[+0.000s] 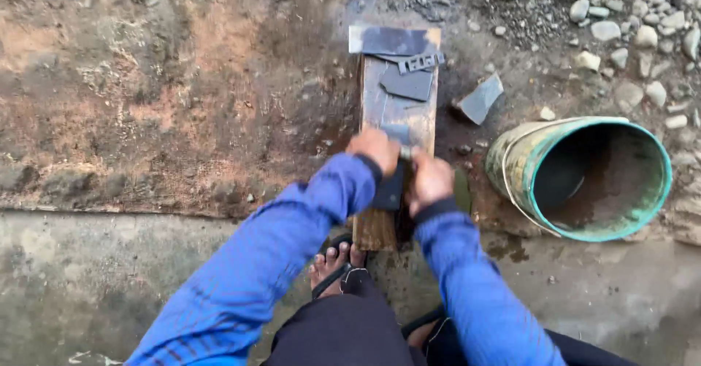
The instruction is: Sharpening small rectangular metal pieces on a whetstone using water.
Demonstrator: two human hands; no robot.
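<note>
The person crouches over a wooden plank [398,110] that lies on the ground and runs away from them. Both hands meet on it, close together. The left hand [374,149] is clenched, its grip closed over one end of a dark blade [391,187], and the right hand [429,182] is clenched just beside it on the same blade; how much of the blade each grip covers cannot be told. The blade lies flat on the plank beneath the two hands.

Beyond the grip, at the far end of the plank, lie flat grey stone pieces [406,83] and a small grey metal bar [422,62]. To the right of the grip another grey stone [480,99] rests on the dirt, and further right a green bucket [584,178] lies on its side, its mouth facing the person. Below the grip, a foot in a sandal [336,264] stands at the plank's near end.
</note>
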